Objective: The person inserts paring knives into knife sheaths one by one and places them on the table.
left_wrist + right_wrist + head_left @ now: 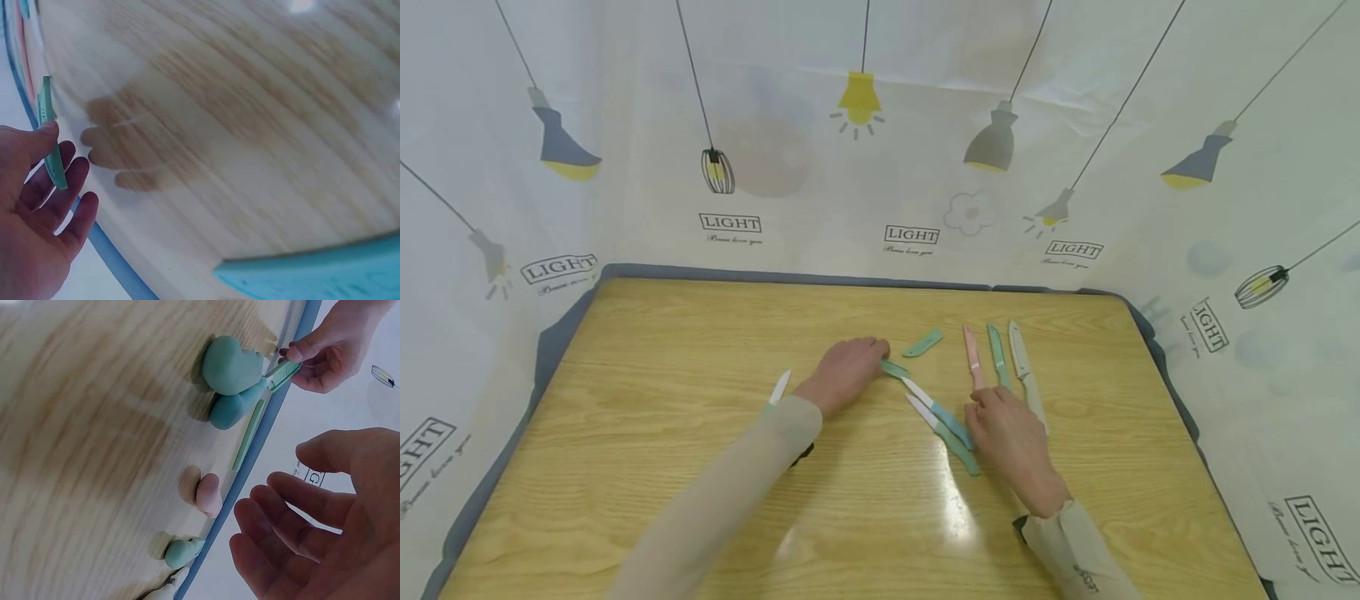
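Note:
My left hand [847,373] pinches a green knife sheath [54,164] between thumb and fingers, at the white blade tip of a blue-handled knife [953,427]. A green-handled knife [957,447] with a bare white blade lies alongside the blue one. My right hand [1009,442] hovers by the knife handles, its fingers loosely bent and nothing between them in the right wrist view. Beyond it lie a pink knife [972,354], a green knife [997,354] and a cream knife [1028,379], side by side. Another green sheath [923,342] lies farther back.
A further knife [780,387] with a white blade lies left of my left forearm, its handle partly hidden by the sleeve. The wooden table [662,375] has a blue-grey edge, with a lamp-patterned sheet [812,208] hanging behind and at both sides.

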Demonstrator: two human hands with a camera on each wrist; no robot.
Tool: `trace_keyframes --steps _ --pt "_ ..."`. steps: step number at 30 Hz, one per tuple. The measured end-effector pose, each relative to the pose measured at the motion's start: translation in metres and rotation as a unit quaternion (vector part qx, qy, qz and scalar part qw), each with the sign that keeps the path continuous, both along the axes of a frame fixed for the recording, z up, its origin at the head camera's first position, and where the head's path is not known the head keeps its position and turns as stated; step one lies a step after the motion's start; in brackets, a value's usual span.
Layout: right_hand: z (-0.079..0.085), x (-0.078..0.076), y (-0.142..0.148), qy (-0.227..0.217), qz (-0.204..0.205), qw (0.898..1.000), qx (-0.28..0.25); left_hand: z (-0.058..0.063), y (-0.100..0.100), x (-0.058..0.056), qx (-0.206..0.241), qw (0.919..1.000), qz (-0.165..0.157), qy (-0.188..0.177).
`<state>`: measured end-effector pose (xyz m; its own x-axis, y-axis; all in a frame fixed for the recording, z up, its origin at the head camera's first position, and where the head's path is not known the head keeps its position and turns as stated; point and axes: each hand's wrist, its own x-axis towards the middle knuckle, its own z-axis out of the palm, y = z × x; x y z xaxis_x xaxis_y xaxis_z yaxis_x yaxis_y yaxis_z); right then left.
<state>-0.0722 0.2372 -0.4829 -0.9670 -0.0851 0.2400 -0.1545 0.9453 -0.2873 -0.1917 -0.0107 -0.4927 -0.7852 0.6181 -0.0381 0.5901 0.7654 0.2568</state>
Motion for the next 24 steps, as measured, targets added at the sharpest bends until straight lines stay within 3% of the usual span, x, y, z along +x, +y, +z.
trace_keyframes --steps 3,5,11,16,18,20,24 --pt "0.0 0.0 -0.001 0.005 0.006 1.0 -0.002 0.001 -0.008 0.0 0.058 0.9968 0.036 -0.04" --pt "0.001 0.001 -0.002 0.004 0.009 1.0 -0.006 0.002 -0.012 -0.001 0.109 0.9889 0.069 -0.074" --pt "0.003 0.002 -0.006 -0.01 0.018 1.0 -0.015 0.005 -0.022 0.0 0.235 0.9461 0.162 -0.153" --pt "0.002 0.004 -0.008 -0.02 0.021 0.999 -0.018 0.011 -0.031 0.007 0.312 0.9037 0.205 -0.21" --pt "0.002 0.005 -0.008 -0.028 0.023 0.999 -0.02 0.012 -0.035 0.009 0.357 0.8766 0.212 -0.243" --pt "0.0 0.007 -0.009 -0.035 0.027 0.999 -0.021 0.011 -0.037 0.011 0.409 0.8407 0.221 -0.278" --pt "-0.002 0.011 -0.01 -0.052 0.032 0.998 -0.02 0.009 -0.04 0.015 0.514 0.7494 0.237 -0.343"
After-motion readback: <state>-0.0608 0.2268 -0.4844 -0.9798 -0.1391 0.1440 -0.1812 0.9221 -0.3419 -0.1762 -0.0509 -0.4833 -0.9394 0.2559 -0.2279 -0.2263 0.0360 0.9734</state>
